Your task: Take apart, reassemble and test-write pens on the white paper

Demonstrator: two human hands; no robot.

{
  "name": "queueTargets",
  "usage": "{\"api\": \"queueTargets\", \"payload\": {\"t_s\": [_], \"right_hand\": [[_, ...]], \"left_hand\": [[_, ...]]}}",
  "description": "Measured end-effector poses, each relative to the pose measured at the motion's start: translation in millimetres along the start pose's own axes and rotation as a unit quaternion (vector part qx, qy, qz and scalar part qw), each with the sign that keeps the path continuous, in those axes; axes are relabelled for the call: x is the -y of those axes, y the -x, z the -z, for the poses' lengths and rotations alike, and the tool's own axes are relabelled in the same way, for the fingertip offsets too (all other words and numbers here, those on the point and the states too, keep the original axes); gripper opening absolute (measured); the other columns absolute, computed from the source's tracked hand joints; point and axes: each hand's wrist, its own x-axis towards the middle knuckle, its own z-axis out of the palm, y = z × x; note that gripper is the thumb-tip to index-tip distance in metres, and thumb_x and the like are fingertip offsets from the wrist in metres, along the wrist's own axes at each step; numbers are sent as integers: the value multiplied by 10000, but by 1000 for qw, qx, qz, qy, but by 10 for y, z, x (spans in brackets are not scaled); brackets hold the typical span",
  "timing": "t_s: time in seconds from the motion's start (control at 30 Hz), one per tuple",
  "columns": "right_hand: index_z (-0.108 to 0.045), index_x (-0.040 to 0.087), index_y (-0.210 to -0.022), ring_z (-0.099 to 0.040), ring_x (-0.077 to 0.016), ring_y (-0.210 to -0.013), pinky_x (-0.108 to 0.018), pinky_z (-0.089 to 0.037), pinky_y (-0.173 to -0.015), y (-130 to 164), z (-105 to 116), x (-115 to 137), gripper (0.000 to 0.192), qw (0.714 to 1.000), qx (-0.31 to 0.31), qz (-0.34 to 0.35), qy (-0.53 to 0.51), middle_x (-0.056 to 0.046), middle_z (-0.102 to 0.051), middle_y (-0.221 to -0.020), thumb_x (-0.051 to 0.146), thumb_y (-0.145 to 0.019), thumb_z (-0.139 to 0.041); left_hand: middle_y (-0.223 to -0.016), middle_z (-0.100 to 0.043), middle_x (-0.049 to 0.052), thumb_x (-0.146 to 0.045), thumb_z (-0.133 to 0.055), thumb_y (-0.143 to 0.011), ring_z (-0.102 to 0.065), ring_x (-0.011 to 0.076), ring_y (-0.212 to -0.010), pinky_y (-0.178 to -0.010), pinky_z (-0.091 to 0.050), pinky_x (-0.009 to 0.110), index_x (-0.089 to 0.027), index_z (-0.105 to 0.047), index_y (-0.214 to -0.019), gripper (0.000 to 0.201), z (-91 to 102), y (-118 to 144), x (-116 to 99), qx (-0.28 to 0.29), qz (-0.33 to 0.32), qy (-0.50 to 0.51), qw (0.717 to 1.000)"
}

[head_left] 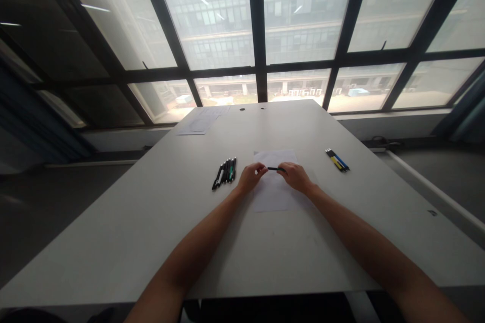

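- Presently, both hands meet over a sheet of white paper (273,197) lying flat near the middle of the table (159,212), with 1 dark pen (276,168) held level between them.
- The left hand (249,177) has its fingertips pinched shut on the pen's left end; the right hand (296,176) is curled closed on the right end. Gripping both ends keeps the pen horizontal and just above the sheet, not resting on it.
- Whether a cap or tip sits under either grip cannot be told; the fingers hide both ends.
- A row of dark pens (225,172), 1 with a green barrel, lies side by side on the table just left of the left hand, within easy reach and apart from the sheet.
- A smaller bundle of pens (337,160), showing yellow and blue, lies well to the right of the right hand, kept separate from the left row.
- More papers (203,121) lie at the table's far left corner, beneath the window (227,20), and 2 small dark spots sit near the far edge.
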Motion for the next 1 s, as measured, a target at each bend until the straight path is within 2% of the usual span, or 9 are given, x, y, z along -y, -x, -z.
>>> {"api": "queueTargets", "payload": {"t_s": [0.13, 0.27, 0.43, 0.6, 0.7, 1.0], "right_hand": [[-646, 214, -933, -619, -170, -820, -253, -374, -695, 2, -16, -11, 115, 1000, 1, -2, 2, -38, -695, -903, 303, -942, -574], [-648, 215, -936, -621, -171, -824, -256, -380, -704, 1, -16, -7, 118, 1000, -1, 2, 1, -37, -694, -901, 305, -943, -572], [-650, 215, -946, -626, -175, -830, -258, -389, -710, 3, -5, -2, 124, 1000, 0, 0, -3, -44, -698, -907, 310, -942, -571], [-651, 218, -938, -626, -178, -831, -260, -390, -710, 4, -23, -18, 124, 1000, 2, 2, -2, -44, -696, -898, 309, -942, -568], [-650, 219, -940, -624, -177, -834, -261, -390, -713, 3, -29, -24, 117, 1000, 3, 3, -4, -44, -695, -902, 306, -939, -571], [-640, 213, -936, -614, -175, -841, -262, -394, -729, 3, -27, -45, 94, 1000, -14, 9, -13, -38, -687, -906, 279, -936, -573]], "left_hand": [[-835, -711, 9, -302, -701, -807, -630, 135, -726, -731, -485, 250, -201, -678, -1028, 245, -7, -1, -6, -4, -5, 25, 1000], [-809, -703, 11, -260, -654, -837, -621, 133, -719, -730, -484, 252, -189, -689, -913, 110, -13, 8, -2, -10, -9, 12, 1000], [-766, -696, 14, -350, -610, -877, -610, 140, -710, -717, -473, 256, -181, -696, -846, 192, 0, 5, -9, 5, -2, -3, 1000], [-804, -703, 9, -329, -675, -830, -620, 141, -726, -724, -477, 255, -199, -697, -973, 194, -2, -1, -19, 15, -2, 17, 1000], [-800, -709, 11, -297, -671, -831, -618, 139, -720, -735, -483, 260, -199, -709, -913, 134, -11, 2, -11, 14, -10, 19, 1000], [-778, -711, 22, -310, -630, -856, -615, 132, -701, -682, -467, 243, -182, -713, -898, 158, -2, 13, -43, -2, -11, 17, 1000]]}}
